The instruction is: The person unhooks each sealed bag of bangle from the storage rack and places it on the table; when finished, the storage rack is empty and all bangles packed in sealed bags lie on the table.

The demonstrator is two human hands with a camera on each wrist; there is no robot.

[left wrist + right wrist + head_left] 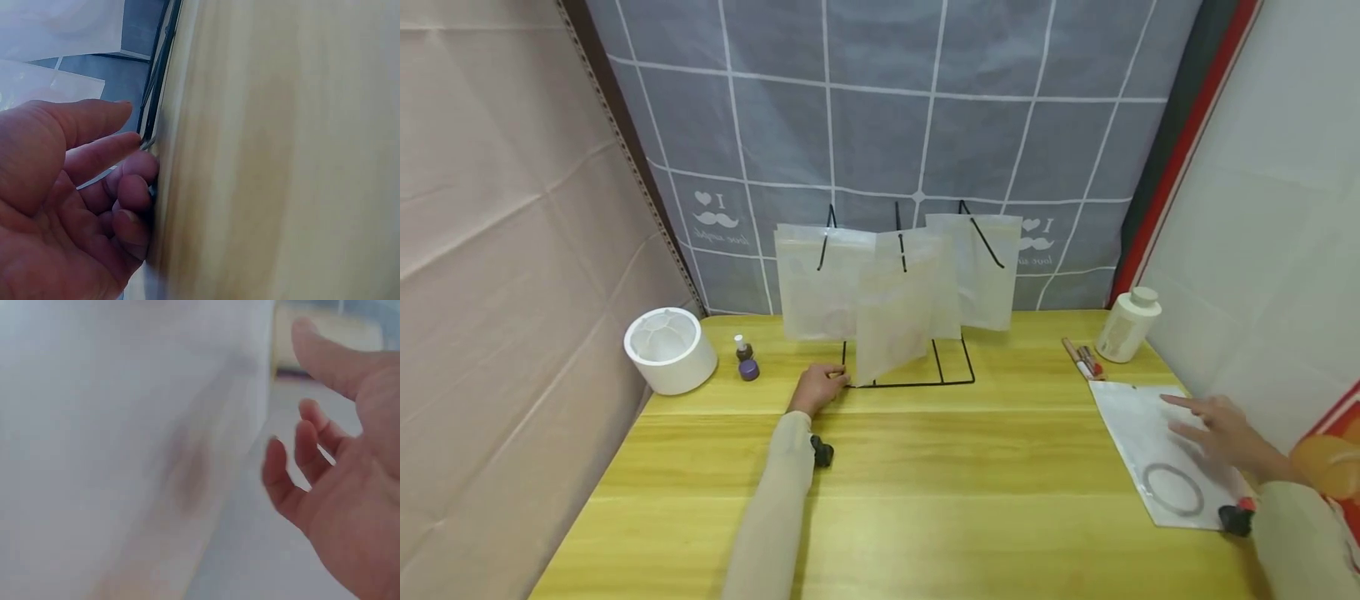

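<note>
A black wire rack [917, 385] stands at the table's back, with several whitish translucent bags [895, 308] hanging from its prongs. My left hand [817, 388] is at the front left corner of the rack's base. In the left wrist view the thumb and index fingertips of my left hand [81, 169] pinch at the wire, and the other fingers curl against the tabletop. At the right, my right hand [1225, 433] hovers over a flat white bag [1138, 433] marked with a grey ring. In the right wrist view its fingers [278, 465] are spread and loosely bent, holding nothing.
A white round container [671, 350] and two small bottles [746, 358] stand at the back left. A white lidded bottle [1129, 325] and several small stick-like items [1082, 358] are at the back right. Walls border the table [955, 508] left and right.
</note>
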